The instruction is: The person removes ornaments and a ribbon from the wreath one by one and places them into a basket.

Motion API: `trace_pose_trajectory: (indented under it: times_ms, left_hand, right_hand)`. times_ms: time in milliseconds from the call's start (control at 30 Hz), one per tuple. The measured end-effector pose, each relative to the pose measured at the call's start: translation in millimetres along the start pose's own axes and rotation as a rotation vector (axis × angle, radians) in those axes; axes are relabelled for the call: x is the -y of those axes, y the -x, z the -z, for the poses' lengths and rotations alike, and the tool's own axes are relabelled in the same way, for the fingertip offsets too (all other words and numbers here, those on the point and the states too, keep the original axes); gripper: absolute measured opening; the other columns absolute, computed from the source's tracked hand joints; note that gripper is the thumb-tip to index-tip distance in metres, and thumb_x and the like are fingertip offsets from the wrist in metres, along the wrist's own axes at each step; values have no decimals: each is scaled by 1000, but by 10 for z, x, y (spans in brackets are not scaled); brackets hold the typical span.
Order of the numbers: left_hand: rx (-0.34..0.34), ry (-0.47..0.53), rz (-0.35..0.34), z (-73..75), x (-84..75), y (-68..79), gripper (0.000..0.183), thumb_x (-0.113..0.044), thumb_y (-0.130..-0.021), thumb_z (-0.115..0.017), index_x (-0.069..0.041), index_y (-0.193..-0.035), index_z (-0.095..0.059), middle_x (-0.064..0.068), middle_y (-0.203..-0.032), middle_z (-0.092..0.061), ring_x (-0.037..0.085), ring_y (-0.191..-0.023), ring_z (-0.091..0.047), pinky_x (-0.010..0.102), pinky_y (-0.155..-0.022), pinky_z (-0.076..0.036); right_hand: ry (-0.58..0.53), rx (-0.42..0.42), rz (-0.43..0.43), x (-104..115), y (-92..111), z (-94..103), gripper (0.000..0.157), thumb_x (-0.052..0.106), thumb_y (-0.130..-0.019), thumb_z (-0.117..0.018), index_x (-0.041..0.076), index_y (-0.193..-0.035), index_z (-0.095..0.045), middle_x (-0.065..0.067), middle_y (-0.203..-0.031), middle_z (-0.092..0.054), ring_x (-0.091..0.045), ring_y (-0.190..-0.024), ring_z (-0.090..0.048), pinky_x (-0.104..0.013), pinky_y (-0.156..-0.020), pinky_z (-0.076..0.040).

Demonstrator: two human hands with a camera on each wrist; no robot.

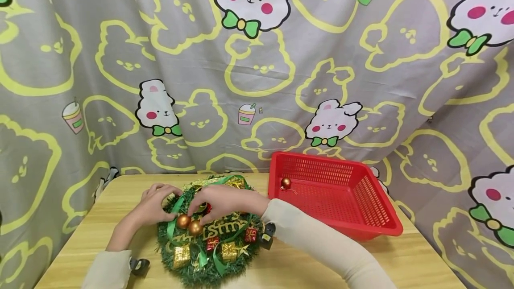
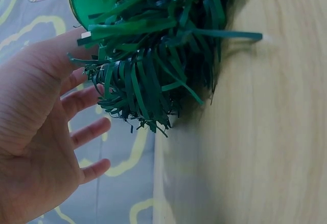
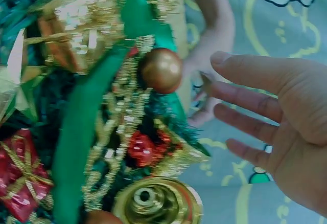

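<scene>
A round Christmas wreath (image 1: 201, 276) of green tinsel lies on the table, decorated with gold lettering, green ribbon (image 1: 220, 264) and small gift boxes. Two bronze baubles (image 1: 195, 227) sit side by side on its left half. My left hand (image 1: 154, 204) is at the wreath's left edge; in the left wrist view its thumb overlaps the tinsel (image 2: 148, 81) and its fingers spread loosely behind. Over the wreath reaches my right hand (image 1: 222, 200), fingertips close by the baubles. The right wrist view shows its fingers (image 3: 250, 119) extended, a little apart from one bauble (image 3: 161, 70).
A red plastic basket (image 1: 379, 204) stands on the table right of the wreath, with one bronze bauble (image 1: 286, 183) inside. The wooden table (image 1: 116, 200) ends at a grey curtain (image 1: 277, 79) with cartoon prints. A gold bell-like ornament (image 3: 158, 203) hangs low in the right wrist view.
</scene>
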State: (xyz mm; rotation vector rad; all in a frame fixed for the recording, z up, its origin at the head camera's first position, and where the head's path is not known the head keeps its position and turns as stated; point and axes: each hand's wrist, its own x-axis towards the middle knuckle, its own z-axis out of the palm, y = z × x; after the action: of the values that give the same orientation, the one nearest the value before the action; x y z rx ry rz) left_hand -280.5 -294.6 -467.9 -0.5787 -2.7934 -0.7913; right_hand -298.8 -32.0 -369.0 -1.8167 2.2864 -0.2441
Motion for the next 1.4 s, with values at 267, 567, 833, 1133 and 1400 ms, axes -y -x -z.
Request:
trace_pose_trajectory:
  times_ms: [267, 567, 833, 1133, 1400]
  left_hand:
    - [6, 20, 13, -9, 43, -12, 56, -13, -71, -90, -16, -121, -67, 11, -128, -65, 46, -128, -40, 74, -103, -23]
    - [11, 3, 0, 4, 30, -50, 55, -12, -70, -91, -15, -120, -67, 10, -126, -66, 47, -128, -40, 73, -101, -25]
    - [7, 10, -5, 19, -16, -110, 56, -11, -70, -91, -16, -120, -67, 11, -128, -65, 47, -127, -41, 73, -101, -24]
    - [6, 8, 13, 8, 16, -21, 56, -11, -69, -90, -15, -120, -67, 11, -128, -65, 45, -127, -40, 72, -101, -23]
    - [-8, 4, -5, -16, 25, 1, 57, -10, -67, -90, -15, -119, -67, 10, -126, -65, 43, -125, -41, 71, -100, -25]
  right_hand:
    - [116, 23, 27, -65, -112, -175, 34, 26, -91, -78, 20, -124, -74, 10, -120, -74, -6, -112, -66, -10, -96, -46]
    - [169, 84, 12, -65, -208, -277, 34, 27, -89, -81, 22, -122, -75, 10, -117, -73, -5, -109, -64, -10, -90, -48]
    - [183, 81, 10, -104, -196, -276, 34, 26, -87, -82, 21, -121, -75, 10, -117, -74, -3, -108, -65, -9, -90, -48]
    - [136, 96, 19, -50, -224, -312, 35, 24, -88, -82, 20, -122, -74, 12, -115, -75, 2, -100, -65, -8, -84, -48]
    - [147, 99, 3, -43, -252, -322, 37, 24, -88, -81, 20, -124, -73, 11, -117, -74, 3, -99, -65, -6, -82, -48]
